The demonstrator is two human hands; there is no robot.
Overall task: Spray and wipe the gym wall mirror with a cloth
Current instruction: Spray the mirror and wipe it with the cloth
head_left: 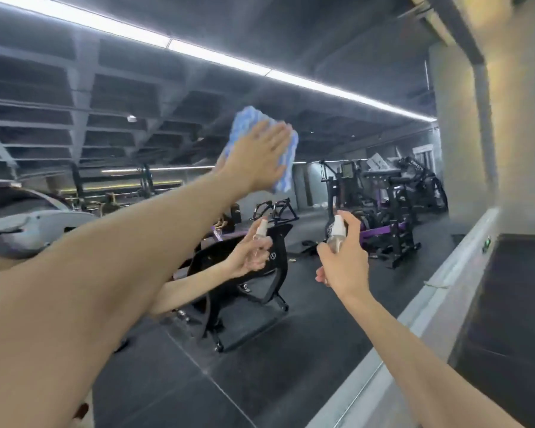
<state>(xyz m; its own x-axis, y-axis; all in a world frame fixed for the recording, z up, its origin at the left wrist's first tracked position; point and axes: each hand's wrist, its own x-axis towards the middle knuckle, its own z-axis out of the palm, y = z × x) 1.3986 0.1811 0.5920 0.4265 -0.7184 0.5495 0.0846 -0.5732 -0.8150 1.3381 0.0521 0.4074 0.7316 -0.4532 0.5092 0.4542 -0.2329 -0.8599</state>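
1. The cloth (247,125) is a thick, ribbed pad striped blue and white. It lies flat against the smooth glass of the mirror (337,149), high up and left of centre.
2. Your left hand (257,159) presses it there with the palm, fingers straight and slightly spread, none curled round it.
3. Your right hand (345,264) is lower and further right. Its fingers wrap round a small spray bottle (337,233) of clear plastic with a white nozzle, held upright near the glass.
4. The mirror reflects that hand and bottle, a glossy black exercise bike (244,288), and black-and-purple weight machines (389,211).
5. A long white light strip (291,77) crosses the reflected coffered ceiling, above a dark matte tiled floor (260,366).
6. A smooth grey ledge (445,304) runs along the mirror's lower right edge.
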